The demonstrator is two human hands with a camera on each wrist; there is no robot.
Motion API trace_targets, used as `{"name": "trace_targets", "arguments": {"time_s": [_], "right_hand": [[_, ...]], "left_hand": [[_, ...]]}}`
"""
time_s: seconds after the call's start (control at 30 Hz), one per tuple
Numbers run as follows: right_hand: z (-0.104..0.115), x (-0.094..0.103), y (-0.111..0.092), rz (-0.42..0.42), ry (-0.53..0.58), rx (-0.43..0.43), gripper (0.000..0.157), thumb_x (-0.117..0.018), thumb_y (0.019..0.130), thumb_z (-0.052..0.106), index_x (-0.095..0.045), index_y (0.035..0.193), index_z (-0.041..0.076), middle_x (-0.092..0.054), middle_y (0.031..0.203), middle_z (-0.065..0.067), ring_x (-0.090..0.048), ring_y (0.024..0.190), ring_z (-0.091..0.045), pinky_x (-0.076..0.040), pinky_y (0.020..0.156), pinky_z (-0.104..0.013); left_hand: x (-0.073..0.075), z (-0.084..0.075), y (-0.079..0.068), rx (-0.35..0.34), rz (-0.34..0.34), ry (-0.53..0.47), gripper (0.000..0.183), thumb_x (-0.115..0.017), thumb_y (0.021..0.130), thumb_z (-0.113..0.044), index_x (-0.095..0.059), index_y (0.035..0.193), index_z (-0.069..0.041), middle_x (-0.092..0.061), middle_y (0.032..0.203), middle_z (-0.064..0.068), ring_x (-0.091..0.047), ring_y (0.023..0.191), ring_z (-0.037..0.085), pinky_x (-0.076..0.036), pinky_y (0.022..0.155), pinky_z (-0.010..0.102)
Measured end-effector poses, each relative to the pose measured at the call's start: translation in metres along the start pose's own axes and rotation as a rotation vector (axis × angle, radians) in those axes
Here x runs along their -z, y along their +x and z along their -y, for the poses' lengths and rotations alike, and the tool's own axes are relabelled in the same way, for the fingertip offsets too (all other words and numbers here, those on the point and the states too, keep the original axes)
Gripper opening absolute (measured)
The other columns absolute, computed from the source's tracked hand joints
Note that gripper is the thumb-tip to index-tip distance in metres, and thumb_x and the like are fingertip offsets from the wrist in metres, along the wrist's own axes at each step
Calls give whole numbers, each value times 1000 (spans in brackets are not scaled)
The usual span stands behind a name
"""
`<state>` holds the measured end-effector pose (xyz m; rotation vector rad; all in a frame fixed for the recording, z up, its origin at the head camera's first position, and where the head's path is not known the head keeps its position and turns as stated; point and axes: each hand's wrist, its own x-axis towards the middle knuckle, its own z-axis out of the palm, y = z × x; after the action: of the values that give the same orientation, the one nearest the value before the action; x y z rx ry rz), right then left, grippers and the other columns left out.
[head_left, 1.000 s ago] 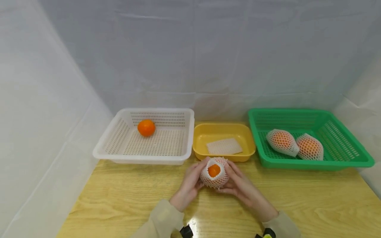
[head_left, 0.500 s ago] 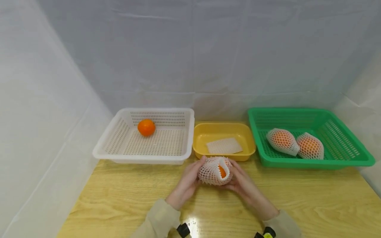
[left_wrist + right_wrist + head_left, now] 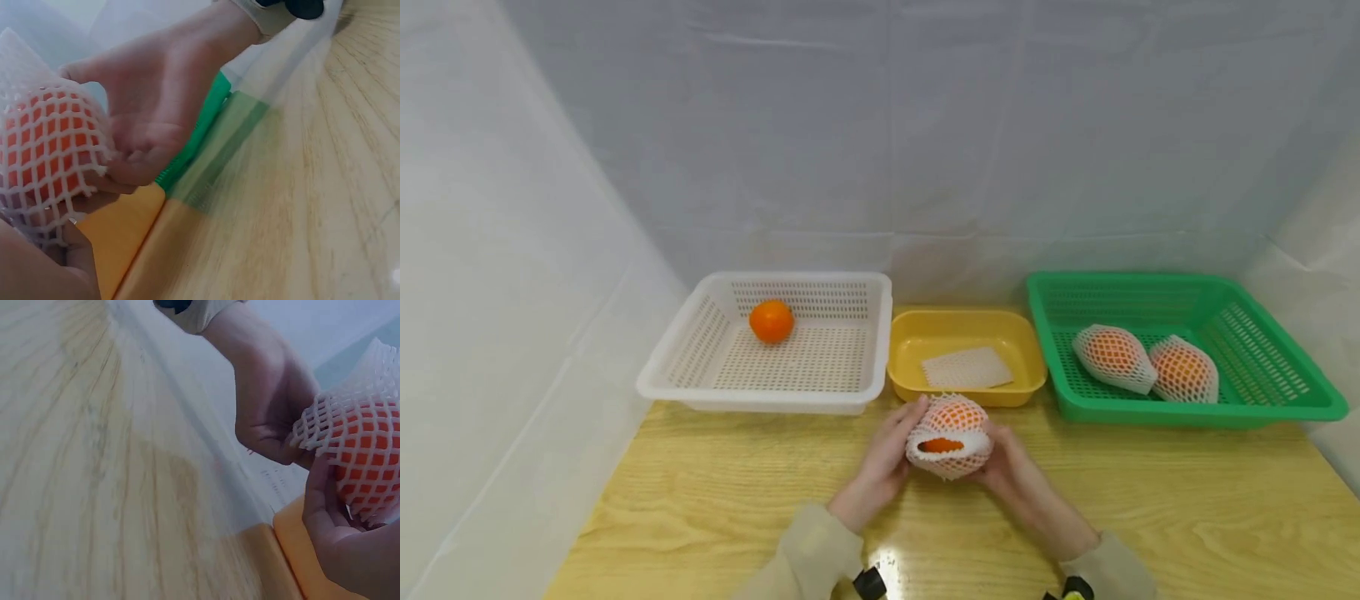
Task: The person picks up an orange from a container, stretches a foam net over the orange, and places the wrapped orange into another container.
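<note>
I judged the step in hand to be the fitting of a foam net [image 3: 957, 412] over an orange fruit [image 3: 942, 446], with the fruit well inside and the net's lie being adjusted. In my assessment, the next move called for working the net's rim evenly round the fruit without tearing the mesh, then, if the cover was sound, a level carry to the green basket [image 3: 1285, 412], where two netted fruits [image 3: 1114, 357] lay side by side. The item was between the two hands, just in front of the yellow tray [image 3: 905, 357]; I could not tell whether it touched the table [image 3: 715, 492]. I found the left hand [image 3: 880, 457] curled about its left side and the right hand [image 3: 1009, 461] about its right, fingers bent against the mesh, thumbs partly hidden. The net was white and stretched into diamonds over the fruit's widest part, with orange showing through. Its mouth, a flattened slit with a thick pale rim, faced the wearer and left a strip of bare fruit exposed.
</note>
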<state>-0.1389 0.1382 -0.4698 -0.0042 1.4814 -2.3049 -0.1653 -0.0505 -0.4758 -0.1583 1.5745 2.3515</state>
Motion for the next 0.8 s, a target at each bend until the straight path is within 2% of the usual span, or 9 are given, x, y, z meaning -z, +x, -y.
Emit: {"name": "trace_targets", "arguments": {"time_s": [0.13, 0.2, 0.3, 0.4, 0.5, 0.57, 0.67, 0.73, 0.8], "right_hand": [[0, 0, -1, 20, 143, 62, 53, -36, 106, 28, -28, 152, 3, -44, 145, -9, -51, 127, -17, -46, 104, -38], [1, -1, -2, 55, 158, 77, 49, -37, 107, 30, -32, 149, 5, -49, 139, -4, -52, 126, -16, -46, 105, -39], [3, -1, -4, 138, 91, 67, 57, -34, 107, 35, -25, 155, 3, -49, 140, -1, -51, 128, -14, -43, 107, -37], [4, -2, -5, 225, -37, 53, 70, -30, 108, 39, -9, 159, -3, -43, 145, -4, -48, 130, -12, -41, 109, -34], [4, -2, -5, 269, -119, 49, 73, -27, 108, 43, -3, 159, -4, -39, 148, -7, -47, 130, -13, -41, 110, -34], [4, -1, -4, 280, -124, 52, 73, -26, 108, 45, -2, 160, 0, -40, 146, -8, -48, 129, -14, -43, 109, -36], [5, 0, -4, 292, -89, 61, 72, -28, 109, 47, -1, 161, 4, -44, 142, -4, -52, 127, -16, -47, 105, -39], [5, 0, -3, 306, -58, 74, 71, -29, 110, 46, -1, 160, 4, -49, 139, -2, -55, 125, -17, -50, 103, -39], [4, 0, -4, 297, -40, 95, 71, -30, 110, 43, 0, 160, 2, -53, 136, 0, -58, 122, -16, -52, 100, -37]], "left_hand": [[-6, 4, 0, -40, -34, 24, 42, -63, 100, -42, -67, 119, -6, -68, 101, -2, -61, 97, 11, -51, 87, 25], [-9, 5, 0, -66, -54, 35, 40, -62, 100, -42, -68, 116, -5, -67, 98, -3, -60, 95, 10, -51, 85, 24], [-11, 3, -2, -111, -88, 74, 39, -62, 100, -43, -70, 109, -5, -68, 92, -4, -61, 90, 9, -52, 80, 24], [-11, 0, -2, -158, -105, 99, 39, -62, 100, -43, -68, 101, -5, -67, 85, -4, -62, 80, 8, -53, 72, 22], [-11, -3, -1, -188, -104, 114, 38, -60, 101, -43, -66, 97, -6, -66, 80, -4, -61, 73, 7, -52, 65, 19], [-11, -3, -2, -205, -94, 131, 36, -58, 103, -41, -66, 94, -6, -65, 78, -5, -59, 73, 6, -51, 65, 19], [-10, -3, -6, -208, -52, 165, 36, -52, 106, -39, -69, 94, -9, -65, 79, -7, -59, 77, 5, -50, 70, 20], [-10, -4, -7, -196, -1, 150, 39, -46, 108, -38, -70, 94, -12, -66, 82, -9, -60, 81, 5, -51, 76, 21], [-10, -6, -8, -153, 71, 110, 45, -38, 110, -44, -70, 95, -16, -67, 85, -9, -61, 84, 6, -49, 81, 22]]}}
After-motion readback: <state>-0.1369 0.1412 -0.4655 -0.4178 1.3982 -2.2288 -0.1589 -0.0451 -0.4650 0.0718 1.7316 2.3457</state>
